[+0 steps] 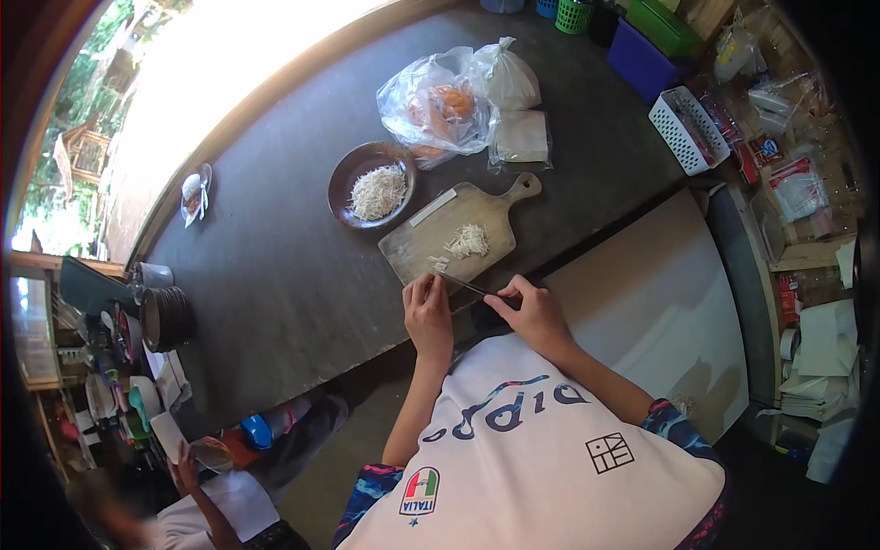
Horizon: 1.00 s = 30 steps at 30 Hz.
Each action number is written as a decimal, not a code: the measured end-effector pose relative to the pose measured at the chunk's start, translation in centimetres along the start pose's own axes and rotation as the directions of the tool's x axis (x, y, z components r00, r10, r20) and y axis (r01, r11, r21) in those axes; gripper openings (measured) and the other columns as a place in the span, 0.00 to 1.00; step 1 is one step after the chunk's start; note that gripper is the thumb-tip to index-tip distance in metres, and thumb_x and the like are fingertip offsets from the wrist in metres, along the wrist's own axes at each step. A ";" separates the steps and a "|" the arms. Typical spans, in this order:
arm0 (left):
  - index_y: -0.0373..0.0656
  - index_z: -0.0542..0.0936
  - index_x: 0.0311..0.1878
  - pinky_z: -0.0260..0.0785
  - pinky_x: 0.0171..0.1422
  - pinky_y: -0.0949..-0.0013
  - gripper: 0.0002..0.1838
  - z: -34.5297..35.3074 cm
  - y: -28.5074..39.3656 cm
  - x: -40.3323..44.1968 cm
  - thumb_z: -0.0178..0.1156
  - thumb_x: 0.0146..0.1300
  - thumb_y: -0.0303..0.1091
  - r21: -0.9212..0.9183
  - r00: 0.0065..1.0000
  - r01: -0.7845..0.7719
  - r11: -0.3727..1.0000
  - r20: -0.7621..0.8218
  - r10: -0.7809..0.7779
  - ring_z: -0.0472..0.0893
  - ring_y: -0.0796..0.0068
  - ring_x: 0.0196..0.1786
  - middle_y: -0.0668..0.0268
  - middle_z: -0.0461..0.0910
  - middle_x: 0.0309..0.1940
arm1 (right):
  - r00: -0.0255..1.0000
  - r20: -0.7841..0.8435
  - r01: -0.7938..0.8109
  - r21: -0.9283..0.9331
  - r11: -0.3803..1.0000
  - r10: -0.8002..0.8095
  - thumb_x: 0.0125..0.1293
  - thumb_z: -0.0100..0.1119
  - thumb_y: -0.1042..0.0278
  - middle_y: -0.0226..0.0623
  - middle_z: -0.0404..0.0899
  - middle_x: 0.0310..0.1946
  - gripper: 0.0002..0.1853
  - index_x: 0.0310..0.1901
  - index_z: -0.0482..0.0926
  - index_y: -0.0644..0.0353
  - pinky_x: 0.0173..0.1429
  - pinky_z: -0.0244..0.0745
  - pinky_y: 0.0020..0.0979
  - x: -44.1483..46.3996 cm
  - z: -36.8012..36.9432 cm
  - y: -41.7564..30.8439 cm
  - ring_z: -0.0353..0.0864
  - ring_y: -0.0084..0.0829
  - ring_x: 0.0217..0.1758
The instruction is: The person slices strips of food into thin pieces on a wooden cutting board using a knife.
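Observation:
In my right hand (534,314) is a knife (464,285), its blade angled across the near edge of a wooden cutting board (412,248). My left hand (428,319) is closed at that edge, fingertips bent beside the blade's tip; what they hold, if anything, is hidden. A few small pale pieces (439,264) lie just beyond the fingertips. Further up the board sit a small heap of whitish shreds (468,240) and a pale flat strip (434,208). A brown bowl (340,174) behind the board holds a larger mound of similar shreds (378,192).
Behind the board are a clear plastic bag with orange contents (438,103), a tied bag (507,77) and a flat wrapped packet (521,139). A white basket (683,133) stands at the table's right edge. Another person (206,509) holds something pale at lower left.

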<state>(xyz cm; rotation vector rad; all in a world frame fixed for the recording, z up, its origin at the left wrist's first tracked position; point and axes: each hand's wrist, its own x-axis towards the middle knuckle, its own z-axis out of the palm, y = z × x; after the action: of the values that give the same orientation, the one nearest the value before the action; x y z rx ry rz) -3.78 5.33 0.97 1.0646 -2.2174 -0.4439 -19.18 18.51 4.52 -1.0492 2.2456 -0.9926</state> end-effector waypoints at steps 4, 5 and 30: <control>0.39 0.92 0.55 0.80 0.62 0.53 0.11 0.1 0.0 -0.1 0.71 0.72 0.24 -0.005 1.000 0.014 1.000 -0.016 -0.014 0.85 0.53 0.57 0.60 0.87 0.53 | 1.000 0.010 -0.012 -0.011 1.000 0.012 0.73 0.76 0.42 0.39 0.94 0.37 0.22 0.44 0.85 0.55 0.44 0.87 0.49 0.4 0.1 0.1 0.95 0.50 0.41; 0.39 0.92 0.55 0.80 0.61 0.53 0.11 0.1 0.1 -0.1 0.71 0.72 0.24 -0.001 1.000 0.014 1.000 -0.019 -0.014 0.85 0.53 0.57 0.60 0.87 0.53 | 1.000 0.005 -0.009 0.008 1.000 0.009 0.73 0.76 0.42 0.39 0.94 0.37 0.22 0.44 0.85 0.55 0.44 0.87 0.49 0.8 0.4 -0.2 0.95 0.50 0.41; 0.38 0.92 0.54 0.80 0.61 0.54 0.10 0.2 -0.2 -0.3 0.72 0.72 0.23 -0.033 0.999 0.012 0.999 -0.053 -0.014 0.85 0.53 0.56 0.61 0.87 0.53 | 1.000 0.013 0.001 0.008 1.000 -0.001 0.74 0.76 0.41 0.40 0.95 0.38 0.22 0.44 0.85 0.55 0.45 0.88 0.49 0.2 0.5 -0.3 0.96 0.49 0.42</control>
<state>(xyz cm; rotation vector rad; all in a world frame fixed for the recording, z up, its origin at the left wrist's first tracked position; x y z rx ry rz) -3.65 5.47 0.54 1.0623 -2.1512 -0.4510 -18.86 17.98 4.43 -1.0502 2.2291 -0.9913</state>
